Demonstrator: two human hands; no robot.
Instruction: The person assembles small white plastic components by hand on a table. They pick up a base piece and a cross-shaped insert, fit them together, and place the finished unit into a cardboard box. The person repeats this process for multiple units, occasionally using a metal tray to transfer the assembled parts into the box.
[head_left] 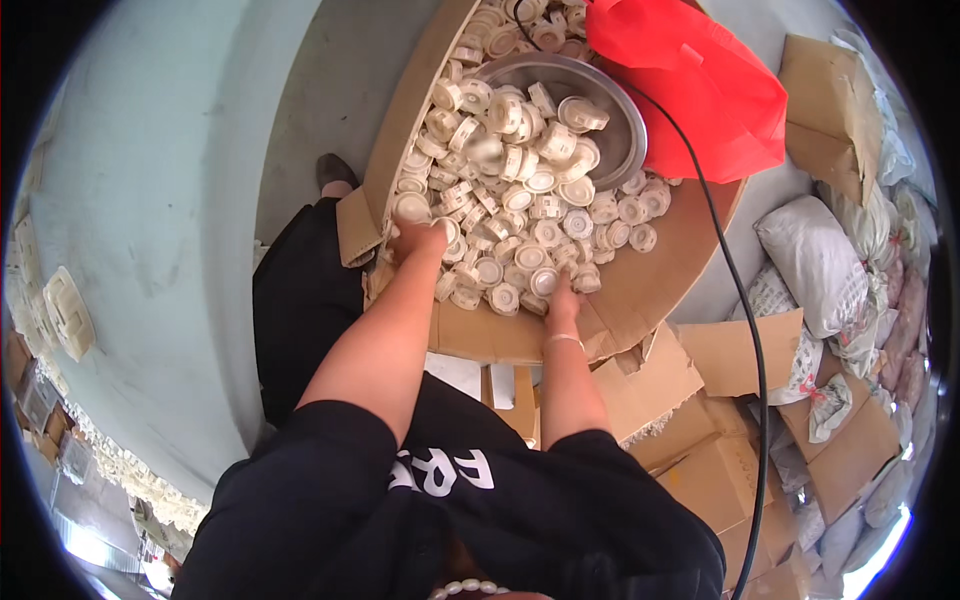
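Observation:
Both my hands reach into a large cardboard box (640, 285) heaped with cream-coloured round plastic parts (490, 225). My left hand (418, 240) is at the left side of the heap, against several of these parts; its fingers are mostly hidden among them. Lower in the box and farther right, my right hand (564, 302) touches parts at the near edge of the heap. Its fingertips are hard to make out, so its grip does not show. A round metal basin (630, 135) rests tilted on the heap, with more of the parts piled in and over it.
A red bag (700, 90) lies over the box's far right side. One black cable (735, 260) runs from the box down the right. A grey-green curved surface (180, 200) stands at left. Flattened cardboard (715, 460) and white sacks (815, 260) crowd the right.

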